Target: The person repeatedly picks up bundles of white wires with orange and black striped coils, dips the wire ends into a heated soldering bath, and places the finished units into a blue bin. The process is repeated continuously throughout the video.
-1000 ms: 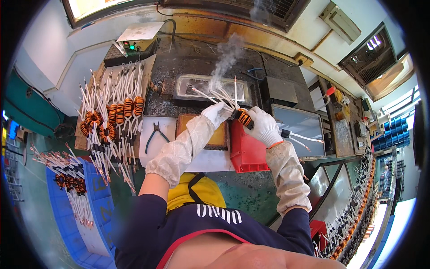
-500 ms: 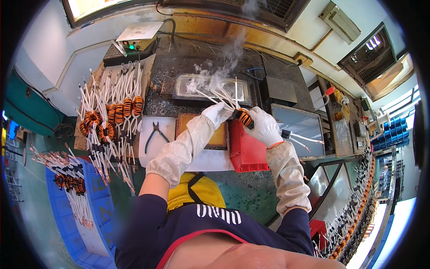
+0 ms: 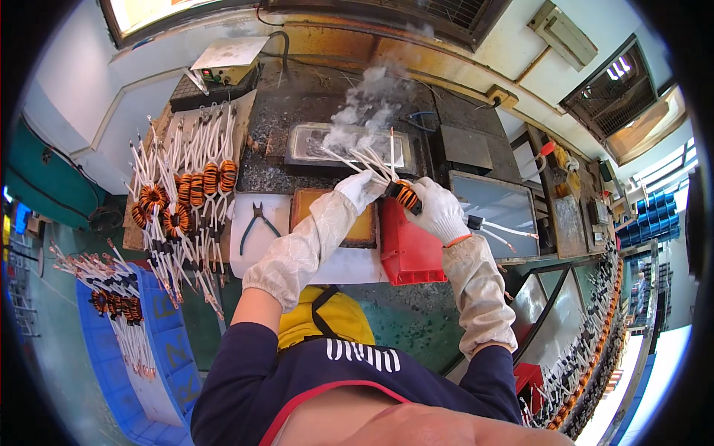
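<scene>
Both hands wear white knit gloves. My right hand (image 3: pixel 436 210) is closed round a toroidal coil (image 3: pixel 405 196) wound with copper wire and black bands. White sleeved leads (image 3: pixel 372 162) run from the coil toward a rectangular solder pot (image 3: pixel 306 146), and my left hand (image 3: pixel 358 189) grips them near their base. The lead tips reach over the pot's silvery surface, where smoke (image 3: pixel 364 119) rises; whether they touch it I cannot tell. More white leads (image 3: pixel 497 226) stick out to the right of my right hand. Below the coil stands a red plastic bin (image 3: pixel 409 249).
A tray of amber material (image 3: pixel 363 227) sits before the pot, with pliers (image 3: pixel 258 223) to its left. Finished-looking coils (image 3: pixel 212 178) lie heaped on a board at left. A blue crate (image 3: pixel 175 334) holds more coils. Right are a grey-topped tray (image 3: pixel 494 212) and a long coil row (image 3: pixel 595 349).
The smoke over the pot has drifted and thickened into a rounder cloud. A green light on the control box at the back left no longer shows. My hands and the coil have hardly moved.
</scene>
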Demonstrator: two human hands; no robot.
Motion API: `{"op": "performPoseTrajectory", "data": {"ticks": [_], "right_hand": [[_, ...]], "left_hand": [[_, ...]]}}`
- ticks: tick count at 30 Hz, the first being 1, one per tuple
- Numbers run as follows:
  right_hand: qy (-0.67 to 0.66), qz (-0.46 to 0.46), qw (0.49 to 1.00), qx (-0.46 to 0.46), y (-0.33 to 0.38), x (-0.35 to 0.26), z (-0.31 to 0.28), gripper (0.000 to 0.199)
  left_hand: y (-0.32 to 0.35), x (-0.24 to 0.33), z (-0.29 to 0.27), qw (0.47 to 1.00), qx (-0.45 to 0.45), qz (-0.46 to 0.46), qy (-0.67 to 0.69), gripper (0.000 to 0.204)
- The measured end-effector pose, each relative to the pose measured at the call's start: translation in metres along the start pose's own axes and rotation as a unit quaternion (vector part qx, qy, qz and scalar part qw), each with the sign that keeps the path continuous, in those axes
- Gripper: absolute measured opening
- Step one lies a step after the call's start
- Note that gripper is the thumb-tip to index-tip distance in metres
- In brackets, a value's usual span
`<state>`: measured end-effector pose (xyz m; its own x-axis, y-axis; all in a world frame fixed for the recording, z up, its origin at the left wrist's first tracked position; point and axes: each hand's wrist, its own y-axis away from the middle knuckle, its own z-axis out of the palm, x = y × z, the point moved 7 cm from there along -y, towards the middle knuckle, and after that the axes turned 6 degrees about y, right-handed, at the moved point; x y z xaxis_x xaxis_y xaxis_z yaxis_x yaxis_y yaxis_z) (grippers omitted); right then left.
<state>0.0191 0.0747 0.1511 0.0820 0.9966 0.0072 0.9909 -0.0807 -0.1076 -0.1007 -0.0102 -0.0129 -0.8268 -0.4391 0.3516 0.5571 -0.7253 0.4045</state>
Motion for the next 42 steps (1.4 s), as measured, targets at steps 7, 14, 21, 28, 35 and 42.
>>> {"op": "performPoseTrajectory", "data": {"ticks": [7,14,21,28,35,42], "right_hand": [[0.034,-0.008,0.999,-0.003,0.000,0.000,0.003,0.044],[0.018,0.015,1.000,-0.006,0.007,0.003,-0.003,0.043],[0.019,0.013,1.000,0.010,0.022,0.003,-0.021,0.042],[0.013,0.023,0.999,0.041,0.041,0.003,-0.036,0.039],[0.033,0.032,0.998,0.031,0.056,0.004,-0.042,0.037],[-0.018,0.058,0.995,0.074,0.078,0.006,-0.047,0.035]], "left_hand": [[-0.003,-0.002,-0.003,1.000,0.008,-0.003,-0.001,0.013],[-0.001,-0.006,0.007,1.000,-0.001,-0.008,-0.004,0.017],[-0.001,-0.019,0.015,0.999,-0.036,-0.026,-0.005,0.017],[0.012,-0.032,0.032,0.997,-0.057,-0.047,0.037,0.017],[0.016,-0.042,0.037,0.995,-0.077,-0.056,0.030,0.020],[0.041,-0.044,0.054,0.990,-0.125,-0.060,0.024,0.022]]}}
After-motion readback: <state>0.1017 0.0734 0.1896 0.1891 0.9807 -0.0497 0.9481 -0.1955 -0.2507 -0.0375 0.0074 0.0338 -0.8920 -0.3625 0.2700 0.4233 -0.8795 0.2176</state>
